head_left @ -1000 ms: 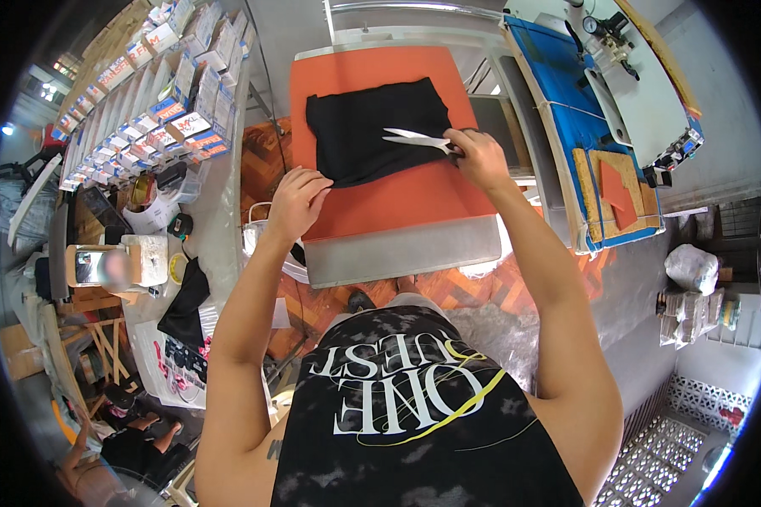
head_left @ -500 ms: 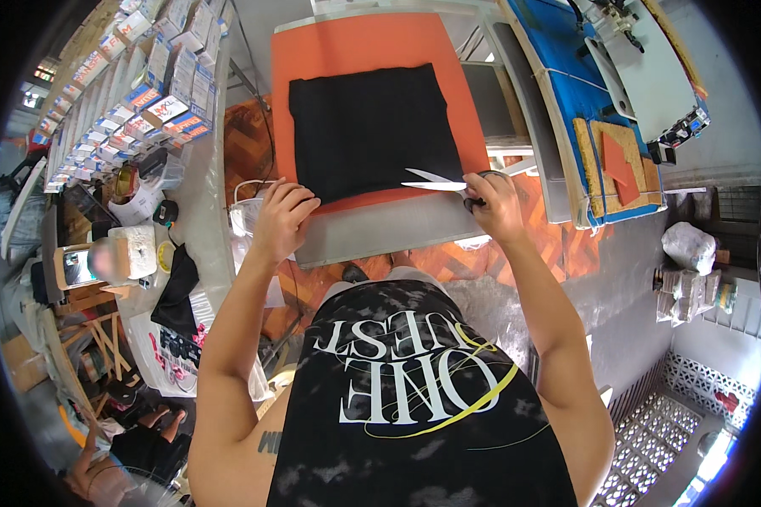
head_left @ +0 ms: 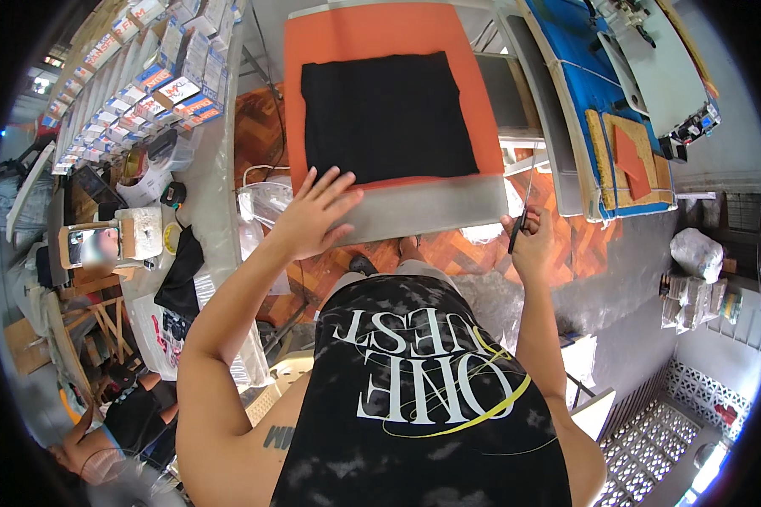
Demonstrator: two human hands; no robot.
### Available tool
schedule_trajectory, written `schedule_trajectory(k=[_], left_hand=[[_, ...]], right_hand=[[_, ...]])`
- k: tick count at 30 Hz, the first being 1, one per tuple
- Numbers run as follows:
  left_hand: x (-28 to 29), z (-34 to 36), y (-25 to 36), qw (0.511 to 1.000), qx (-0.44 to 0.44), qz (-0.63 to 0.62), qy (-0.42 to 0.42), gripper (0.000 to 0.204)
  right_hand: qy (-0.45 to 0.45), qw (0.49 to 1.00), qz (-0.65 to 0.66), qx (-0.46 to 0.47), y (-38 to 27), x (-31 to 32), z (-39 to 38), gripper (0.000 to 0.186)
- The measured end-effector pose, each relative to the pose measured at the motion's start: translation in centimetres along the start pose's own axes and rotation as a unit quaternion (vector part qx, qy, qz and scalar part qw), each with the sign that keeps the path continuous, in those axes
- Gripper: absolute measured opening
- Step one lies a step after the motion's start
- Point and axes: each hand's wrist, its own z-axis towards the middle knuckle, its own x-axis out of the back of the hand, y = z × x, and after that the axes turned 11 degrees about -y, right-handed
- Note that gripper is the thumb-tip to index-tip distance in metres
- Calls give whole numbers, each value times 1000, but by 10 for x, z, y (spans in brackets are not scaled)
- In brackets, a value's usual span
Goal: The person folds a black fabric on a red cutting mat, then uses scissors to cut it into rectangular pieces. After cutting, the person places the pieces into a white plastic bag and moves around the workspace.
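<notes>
Black cloth (head_left: 389, 118) lies flat on orange pad (head_left: 475, 51). Left hand (head_left: 314, 216): fingers spread at its near-left corner. Right hand (head_left: 533, 245): fingers clamped on scissors (head_left: 519, 228). Smooth with flat palm; keep blades clear.

The cloth (head_left: 389, 118) is plain black, the pad (head_left: 380, 29) solid orange, the scissor handles (head_left: 517, 237) black. A black tank top (head_left: 435, 372) shows grey mottling, white lettering and yellow scribbles. Orange-brown herringbone patterns the floor (head_left: 258, 135); white boxes (head_left: 199, 72) carry blue and orange panels.
</notes>
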Motion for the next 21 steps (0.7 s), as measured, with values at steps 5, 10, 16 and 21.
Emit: schedule_trajectory(k=[5,10,16,21], left_hand=[[22,75,-38,956,-14,-35,292,26],[36,125,-135,936,128,2,327,35],[50,125,-76,926,230,100,281,46],[4,119,49,982,-89,27,168,34]], right_hand=[[-21,998,-52,-29,-8,-13,-4,53],[69,984,-145,80,-33,-36,42,52],[-82,986,-142,-17,-53,-32,74,56],[-191,974,64,-102,-22,-7,34,53]])
